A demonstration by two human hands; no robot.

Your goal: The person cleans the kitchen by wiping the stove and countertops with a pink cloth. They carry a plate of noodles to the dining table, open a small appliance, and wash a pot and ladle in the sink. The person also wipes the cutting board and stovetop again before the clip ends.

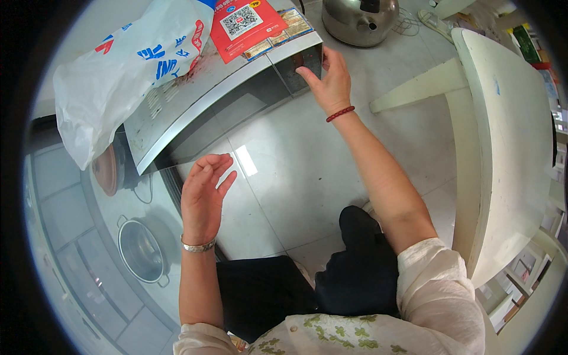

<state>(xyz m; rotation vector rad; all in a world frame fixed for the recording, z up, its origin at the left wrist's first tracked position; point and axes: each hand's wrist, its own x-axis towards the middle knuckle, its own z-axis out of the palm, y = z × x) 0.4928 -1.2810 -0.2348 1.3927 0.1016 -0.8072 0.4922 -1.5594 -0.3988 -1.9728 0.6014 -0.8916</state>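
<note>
A microwave oven (248, 100) with a dark glass front and a metal top stands before me. My right hand (330, 82), with a dark red beaded bracelet (340, 114) at the wrist, is at the oven's right front corner. Its thumb lies over the dark panel, and its fingers curl at the side, partly hidden. My left hand (206, 191) is raised near the oven's left front end, fingers bent and apart, holding nothing. A silver bracelet (198, 246) circles that wrist. On the oven lie a white plastic bag (128, 84) and a red sheet with a printed code (248, 33).
A metal kettle (359, 22) is on the tiled floor (301, 164) beyond the oven. A white wooden piece of furniture (506, 146) stands close on my right. To the left are a two-handled metal pot (141, 253) and a brown lidded pot (106, 171).
</note>
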